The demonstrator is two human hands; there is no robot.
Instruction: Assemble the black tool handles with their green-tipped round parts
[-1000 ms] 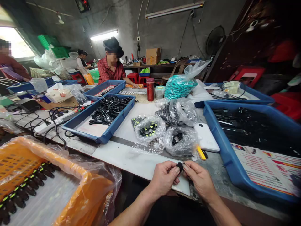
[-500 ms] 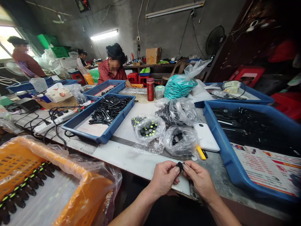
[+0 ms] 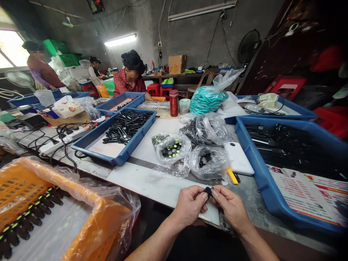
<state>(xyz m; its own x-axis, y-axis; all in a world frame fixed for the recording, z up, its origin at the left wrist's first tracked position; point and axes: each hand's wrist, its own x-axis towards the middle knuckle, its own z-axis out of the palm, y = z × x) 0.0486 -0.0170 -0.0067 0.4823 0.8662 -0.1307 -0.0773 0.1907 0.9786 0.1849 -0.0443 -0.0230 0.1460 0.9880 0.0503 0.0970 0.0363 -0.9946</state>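
Observation:
Between my two hands, just over the front edge of the white board (image 3: pixel 163 192), is a small black plastic part (image 3: pixel 208 191). My left hand (image 3: pixel 191 203) pinches it with thumb and fingers. The fingertips of my right hand (image 3: pixel 230 204) close on its other side; whether they hold a second tiny piece I cannot make out. Beyond my hands lie an open clear bag of black parts (image 3: pixel 209 163), a bag of black parts with yellow-green dots (image 3: pixel 172 146), and a small bag of tiny metal pieces (image 3: pixel 179 168).
Blue trays of black pieces stand left (image 3: pixel 119 159) and right (image 3: pixel 261 188). An orange crate (image 3: pixel 92 214) lined with plastic is at lower left. A white phone-like device (image 3: pixel 239 157), a yellow-handled cutter (image 3: pixel 232 176) and a red thermos (image 3: pixel 174 103) are on the table. Co-workers are behind.
My hands and the black part stay almost exactly in place. In the background at far left, a standing person has shifted to the right.

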